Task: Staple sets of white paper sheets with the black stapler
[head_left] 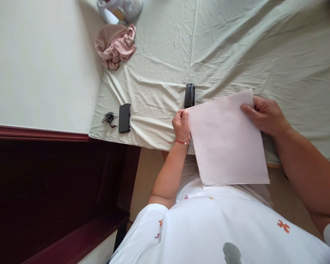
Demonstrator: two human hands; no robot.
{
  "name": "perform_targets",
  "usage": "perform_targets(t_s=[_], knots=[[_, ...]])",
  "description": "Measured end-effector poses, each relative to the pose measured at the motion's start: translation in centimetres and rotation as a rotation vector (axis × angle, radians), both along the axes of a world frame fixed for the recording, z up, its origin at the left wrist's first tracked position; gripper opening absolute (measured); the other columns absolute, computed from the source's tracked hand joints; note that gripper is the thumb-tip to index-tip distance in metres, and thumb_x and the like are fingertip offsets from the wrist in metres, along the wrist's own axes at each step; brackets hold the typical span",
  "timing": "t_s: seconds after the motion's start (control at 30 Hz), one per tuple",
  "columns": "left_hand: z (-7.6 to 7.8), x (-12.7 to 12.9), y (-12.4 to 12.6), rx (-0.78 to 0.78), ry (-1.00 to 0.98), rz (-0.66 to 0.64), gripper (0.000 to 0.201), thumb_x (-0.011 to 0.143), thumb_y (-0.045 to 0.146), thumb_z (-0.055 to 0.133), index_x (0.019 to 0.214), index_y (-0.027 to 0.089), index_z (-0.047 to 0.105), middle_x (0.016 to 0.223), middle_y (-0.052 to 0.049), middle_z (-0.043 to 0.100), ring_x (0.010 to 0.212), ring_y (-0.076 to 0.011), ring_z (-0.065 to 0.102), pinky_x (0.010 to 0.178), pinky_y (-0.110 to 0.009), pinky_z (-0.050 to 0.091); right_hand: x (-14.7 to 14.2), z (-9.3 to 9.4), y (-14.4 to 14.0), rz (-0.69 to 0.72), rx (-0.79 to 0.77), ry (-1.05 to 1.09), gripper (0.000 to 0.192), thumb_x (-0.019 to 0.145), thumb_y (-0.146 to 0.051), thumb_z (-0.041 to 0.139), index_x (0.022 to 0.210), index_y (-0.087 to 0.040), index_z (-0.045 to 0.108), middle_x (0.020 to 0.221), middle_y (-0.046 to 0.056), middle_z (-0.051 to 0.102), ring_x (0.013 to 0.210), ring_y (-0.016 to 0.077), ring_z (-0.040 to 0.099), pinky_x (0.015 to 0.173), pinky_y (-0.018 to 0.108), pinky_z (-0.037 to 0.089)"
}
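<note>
- We hold a stack of pale paper (227, 141) in the centre of the frame, its far edge lying on the wrinkled bedsheet (236, 44) and its near edge hanging out over our lap.
- Our left hand (181, 126) is curled shut on the paper's upper left corner, thumb and fingers pinching the edge; a red thread bracelet (179, 142) circles that wrist.
- Our right hand (265, 114) grips the upper right corner, thumb lying flat on top and the other fingers tucked behind the sheets.
- A black stapler (189, 95) lies on the sheet just above the left hand, touching or nearly touching the paper's corner; we cannot tell which.
- Left of centre, a dark phone (124, 117) lies beside a bunch of keys (109, 118) near the bed's edge; a bundle of pink cloth (115, 46) sits at the upper left.
- We judge the step in hand to be squaring the sheets. A next move would call for keeping the corners aligned while one hand frees itself to reach the stapler.
</note>
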State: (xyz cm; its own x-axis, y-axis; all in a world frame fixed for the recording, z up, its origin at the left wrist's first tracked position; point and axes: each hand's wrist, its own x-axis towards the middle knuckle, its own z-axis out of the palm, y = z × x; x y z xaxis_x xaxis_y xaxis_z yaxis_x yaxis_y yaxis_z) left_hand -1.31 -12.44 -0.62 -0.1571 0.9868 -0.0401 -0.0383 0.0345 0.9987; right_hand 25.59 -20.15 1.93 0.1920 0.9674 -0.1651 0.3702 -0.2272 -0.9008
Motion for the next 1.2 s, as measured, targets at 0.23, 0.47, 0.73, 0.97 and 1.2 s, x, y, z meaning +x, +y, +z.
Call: perform_targets(t_s=[0.23,0.47,0.73,0.97,1.2], knots=[[1.9,0.5,0.8,-0.246,-0.085,0.013,0.032,0.08,0.024,0.076,0.065,0.02,0.048,0.06,0.009,0.044,0.057,-0.0051,0.037,0.057,-0.019,0.036,0.4,0.4,0.2,0.068,-0.047,0.013,0.023,0.09,-0.043,0.063,0.088,-0.021,0.068,0.08,0.006,0.071,0.067,0.0167,0.056,0.056,0.028,0.04],[3.3,0.5,1.0,-0.4,0.022,-0.005,0.033,0.08,0.013,0.066,0.058,0.02,0.043,0.05,0.011,0.034,0.047,-0.0033,0.027,0.047,-0.019,0.028,-0.2,0.9,0.1,0.061,-0.107,0.091,0.02,0.092,-0.039,0.063,0.092,-0.021,0.071,0.085,0.006,0.075,0.068,0.0179,0.059,0.061,0.031,0.042],[4.3,0.4,2.1,-0.471,0.239,-0.058,0.041,0.086,0.01,0.063,0.052,0.02,0.042,0.045,0.008,0.034,0.039,-0.003,0.026,0.041,-0.022,0.016,-0.8,1.1,0.2,0.031,-0.05,-0.002,0.02,0.089,-0.042,0.065,0.085,-0.023,0.07,0.076,0.003,0.07,0.065,0.0179,0.057,0.058,0.03,0.04],[3.2,-0.5,3.1,-0.35,0.402,-0.11,0.034,0.082,0.019,0.071,0.054,0.019,0.051,0.047,0.007,0.042,0.042,-0.0043,0.032,0.044,-0.022,0.021,-1.1,0.9,0.0,-0.003,-0.004,-0.053,0.022,0.088,-0.045,0.065,0.08,-0.024,0.066,0.073,0.003,0.068,0.065,0.0184,0.056,0.055,0.03,0.039],[2.5,-2.1,3.0,-0.209,0.563,-0.118,0.02,0.087,0.021,0.066,0.067,0.019,0.065,0.059,0.001,0.063,0.056,-0.0116,0.051,0.058,-0.025,0.036,-1.6,0.6,0.1,-0.031,-0.019,-0.032,0.022,0.089,-0.046,0.064,0.082,-0.025,0.066,0.076,0.004,0.068,0.066,0.019,0.056,0.056,0.03,0.039]])
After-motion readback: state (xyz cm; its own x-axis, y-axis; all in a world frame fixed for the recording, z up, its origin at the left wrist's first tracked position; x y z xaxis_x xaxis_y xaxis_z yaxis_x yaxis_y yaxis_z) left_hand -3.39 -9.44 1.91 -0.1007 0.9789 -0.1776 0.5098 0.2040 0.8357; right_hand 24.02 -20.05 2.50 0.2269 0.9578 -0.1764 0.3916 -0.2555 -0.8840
